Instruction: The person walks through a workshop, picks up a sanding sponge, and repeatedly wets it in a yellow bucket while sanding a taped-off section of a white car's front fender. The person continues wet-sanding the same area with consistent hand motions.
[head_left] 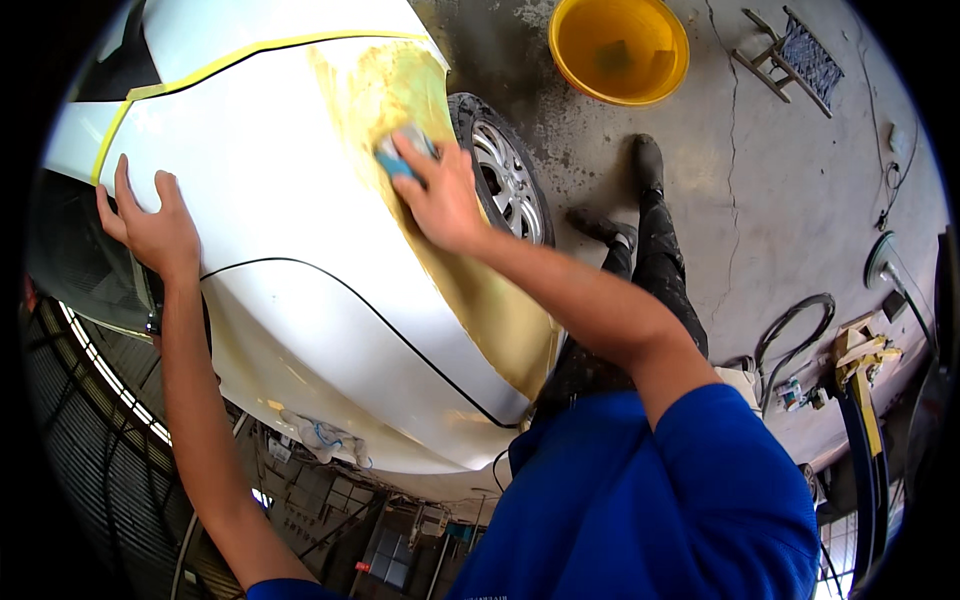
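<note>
My right hand (445, 200) grips a small sanding block (386, 160), blue with a pale grey side, slightly blurred. The block lies against a yellowish, smeared patch of filler (480, 300) on the white car body panel (285, 180), just above the front wheel (512, 180). Fingers spread, my left hand (165, 230) leans on the white panel near the windscreen side, holding nothing. Yellow masking tape (270, 46) runs along the panel's far edge, and a shorter strip (112, 140) lies beyond my left fingertips.
On the concrete floor stand a yellow basin (562, 75) with dark pieces inside and a low stool (808, 62) with a woven seat. A black hose (822, 310) lies coiled at right. A crumpled pale cloth (325, 437) rests at the car's front.
</note>
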